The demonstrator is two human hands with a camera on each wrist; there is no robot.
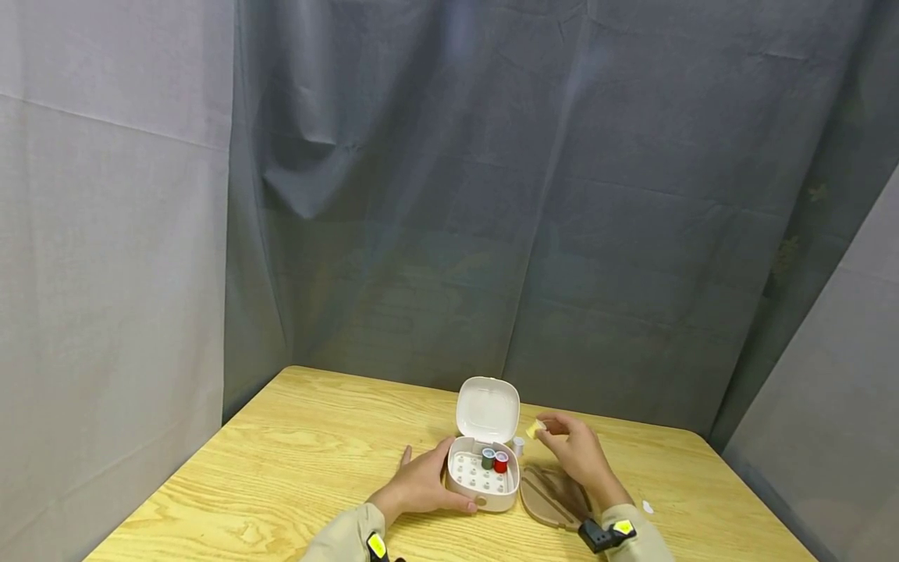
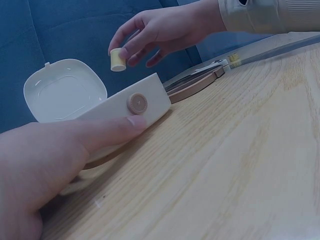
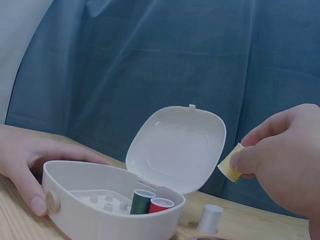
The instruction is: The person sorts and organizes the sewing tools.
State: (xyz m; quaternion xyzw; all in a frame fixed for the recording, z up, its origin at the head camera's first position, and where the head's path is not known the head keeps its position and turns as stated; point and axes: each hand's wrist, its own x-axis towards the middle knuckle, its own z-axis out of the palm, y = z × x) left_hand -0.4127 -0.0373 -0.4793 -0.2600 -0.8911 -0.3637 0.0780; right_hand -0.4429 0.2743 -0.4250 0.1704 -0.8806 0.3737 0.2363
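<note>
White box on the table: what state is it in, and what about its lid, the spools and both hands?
White box: open, partly filled
Lid: raised, tilted back
Green spool: upright in the box
Red spool: upright beside the green one
Yellow spool: held aloft, tilted
White spool: upright outside the box
Left hand: gripping the box
Right hand: pinching the yellow spool
</note>
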